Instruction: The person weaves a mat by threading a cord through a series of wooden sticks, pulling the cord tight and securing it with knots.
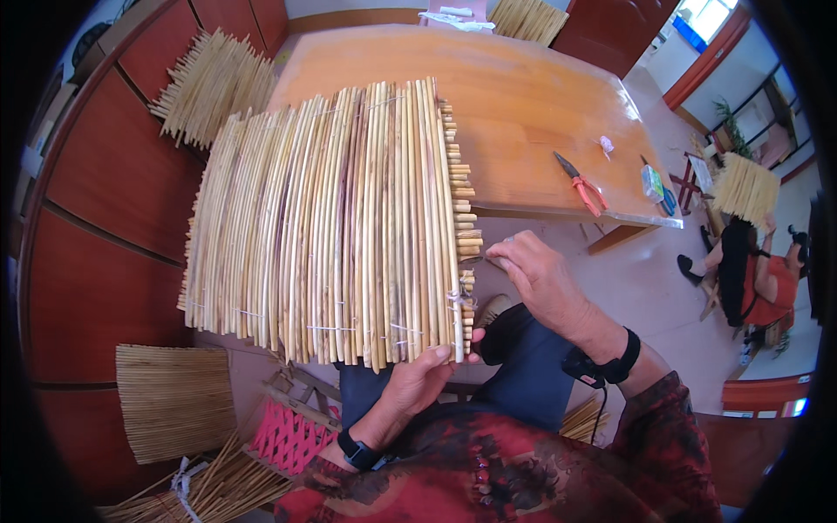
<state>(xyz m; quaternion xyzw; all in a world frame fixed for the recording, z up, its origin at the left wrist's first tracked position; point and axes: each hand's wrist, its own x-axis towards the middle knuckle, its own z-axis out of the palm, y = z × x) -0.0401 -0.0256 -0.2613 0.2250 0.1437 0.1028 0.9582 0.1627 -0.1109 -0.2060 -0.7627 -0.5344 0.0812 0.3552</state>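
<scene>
A mat of straight pale stalks (323,218), stitched in rows with white thread, tilts up in front of me above my lap. Crosswise stalk ends (468,235) stick out along its right side. My left hand (417,381) grips the mat's lower right corner, thumb on top and fingers curled beneath. Just above that corner, white thread (454,301) is wound around the outermost stalk. My right hand (542,277) is off the right edge, thumb and fingers pinched together. Whatever lies in the pinch is too small to make out.
Behind the mat stands a wooden table (540,96) with orange-handled pliers (580,183) and a small pink bundle (606,146). More stalk mats (218,83) lean by red cabinets (113,174) at left. Loose stalks (218,479) lie lower left. Another person (767,279) sits at far right.
</scene>
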